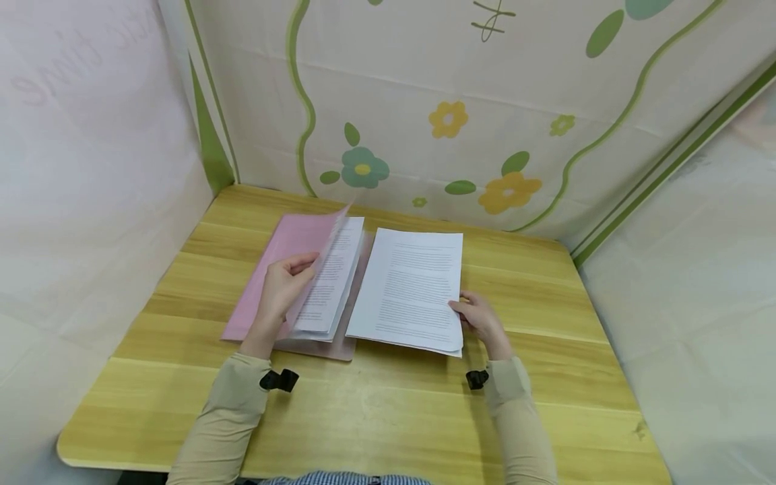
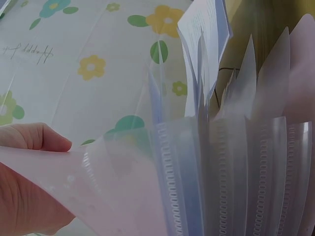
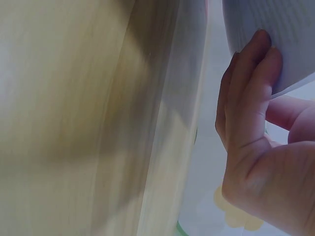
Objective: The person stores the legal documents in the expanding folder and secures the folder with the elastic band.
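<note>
My left hand [image 1: 283,283] pinches the raised pink cover [image 1: 297,236] of a display book between thumb and fingers. In the left wrist view, the book's clear pockets [image 2: 221,162] fan apart beside the lifted pink sheet. Printed pages [image 1: 330,283] show inside the book. To its right, my right hand [image 1: 479,315] grips a stack of printed sheets [image 1: 418,289] by the right edge, thumb on top. Seen from the right wrist, its fingers [image 3: 251,83] lie against the underside of the paper, above the table. Part of the stack overlaps the book's right side.
The book lies on a wooden table [image 1: 388,417] with light plank stripes. A white fabric backdrop [image 1: 388,87] with printed flowers stands behind the far edge. White cloth walls [image 1: 91,168] flank both sides. A black wrist camera [image 1: 279,380] sits at the left cuff.
</note>
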A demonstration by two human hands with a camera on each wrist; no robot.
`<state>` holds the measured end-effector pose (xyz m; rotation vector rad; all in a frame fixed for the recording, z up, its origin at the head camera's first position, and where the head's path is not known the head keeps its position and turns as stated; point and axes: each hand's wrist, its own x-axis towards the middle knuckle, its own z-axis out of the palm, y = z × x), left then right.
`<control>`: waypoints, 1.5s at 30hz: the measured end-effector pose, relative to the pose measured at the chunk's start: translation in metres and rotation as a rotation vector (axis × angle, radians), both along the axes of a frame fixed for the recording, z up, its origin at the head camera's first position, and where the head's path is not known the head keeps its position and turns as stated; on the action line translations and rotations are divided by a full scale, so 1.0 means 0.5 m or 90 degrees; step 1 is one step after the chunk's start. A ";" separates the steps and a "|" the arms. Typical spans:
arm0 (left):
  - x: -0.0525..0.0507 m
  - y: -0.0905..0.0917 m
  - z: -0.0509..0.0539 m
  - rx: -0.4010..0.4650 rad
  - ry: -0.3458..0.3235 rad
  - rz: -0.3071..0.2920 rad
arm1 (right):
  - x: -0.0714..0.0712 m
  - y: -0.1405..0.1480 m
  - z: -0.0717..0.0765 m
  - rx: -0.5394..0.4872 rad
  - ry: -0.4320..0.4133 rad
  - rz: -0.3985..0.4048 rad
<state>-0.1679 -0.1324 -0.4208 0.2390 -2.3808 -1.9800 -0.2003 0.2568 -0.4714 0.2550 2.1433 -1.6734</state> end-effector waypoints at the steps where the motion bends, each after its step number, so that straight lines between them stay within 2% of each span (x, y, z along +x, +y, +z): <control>1: 0.000 0.000 0.000 0.002 0.000 -0.001 | -0.001 -0.003 -0.002 0.003 0.001 -0.001; 14: -0.002 0.000 -0.001 0.001 -0.007 0.002 | -0.010 -0.039 -0.004 -0.024 -0.015 0.024; 25: -0.002 0.002 0.000 -0.005 -0.001 0.002 | -0.016 -0.066 -0.010 0.006 0.009 0.055; 39: -0.003 0.001 -0.001 0.002 -0.006 0.005 | -0.028 -0.104 -0.014 0.003 0.017 0.068; 45: -0.002 0.002 0.001 -0.003 -0.005 0.006 | -0.033 -0.111 -0.015 -0.022 0.001 0.052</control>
